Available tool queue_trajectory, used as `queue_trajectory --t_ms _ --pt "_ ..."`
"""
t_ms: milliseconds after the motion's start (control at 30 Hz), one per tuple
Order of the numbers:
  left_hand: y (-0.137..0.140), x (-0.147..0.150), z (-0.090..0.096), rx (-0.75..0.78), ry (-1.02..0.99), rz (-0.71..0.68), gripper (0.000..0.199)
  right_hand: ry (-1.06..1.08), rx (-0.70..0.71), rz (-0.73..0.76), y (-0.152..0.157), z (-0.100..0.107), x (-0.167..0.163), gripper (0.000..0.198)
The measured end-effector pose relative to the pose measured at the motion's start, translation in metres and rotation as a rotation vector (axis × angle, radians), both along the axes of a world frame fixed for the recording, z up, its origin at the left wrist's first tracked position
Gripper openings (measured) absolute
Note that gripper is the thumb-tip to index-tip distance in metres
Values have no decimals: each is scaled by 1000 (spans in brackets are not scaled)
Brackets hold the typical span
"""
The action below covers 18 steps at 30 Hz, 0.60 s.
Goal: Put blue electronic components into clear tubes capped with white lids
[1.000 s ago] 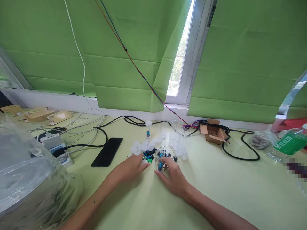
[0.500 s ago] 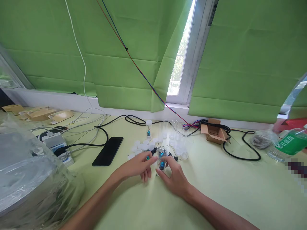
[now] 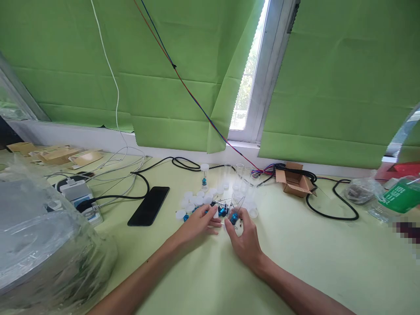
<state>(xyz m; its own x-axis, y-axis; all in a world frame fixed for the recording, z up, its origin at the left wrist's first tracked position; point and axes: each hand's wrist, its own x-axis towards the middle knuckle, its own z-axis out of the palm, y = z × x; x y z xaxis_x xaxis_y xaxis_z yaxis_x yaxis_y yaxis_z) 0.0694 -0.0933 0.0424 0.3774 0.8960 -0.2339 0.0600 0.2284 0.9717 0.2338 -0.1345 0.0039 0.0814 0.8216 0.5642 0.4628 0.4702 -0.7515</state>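
Observation:
My right hand (image 3: 246, 238) grips a clear plastic tube (image 3: 231, 211) between thumb and fingers. A blue part (image 3: 234, 218) shows low in the tube, and thin metal leads stick up near its top. Just left of it, my left hand (image 3: 201, 220) pinches a small white cap (image 3: 215, 213) between thumb and fingers. Beyond both hands lies a loose pile of blue and black parts with thin leads (image 3: 223, 211). White plastic caps (image 3: 197, 200) are spread behind my left hand. One capped tube (image 3: 204, 179) with a blue part inside stands upright farther back.
Several clear tubes (image 3: 239, 175) stand at the back. A black phone (image 3: 148, 206) and a power strip (image 3: 82, 199) lie to the left, near a large plastic-wrapped object (image 3: 49, 258). An open cardboard box (image 3: 293, 183), black cable and green-labelled bottle (image 3: 398, 197) are right.
My right hand has shifted right with the tube, which is now more tilted. My left hand has also moved right, and a white cap now shows in its fingers.

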Motion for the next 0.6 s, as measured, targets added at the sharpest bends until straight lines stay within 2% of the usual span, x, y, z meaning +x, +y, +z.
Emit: queue_trajectory --t_ms 100,200,467,600 --pt "1 1 1 183 73 52 49 -12 -1 14 0 0 0 15" --pt "1 1 -2 277 70 91 46 -15 -3 44 0 1 0 13" --pt "5 1 0 369 -105 200 34 -86 -50 119 0 -1 -1 13" --pt "4 1 3 354 -157 245 35 -102 -56 138 0 -3 -1 14"
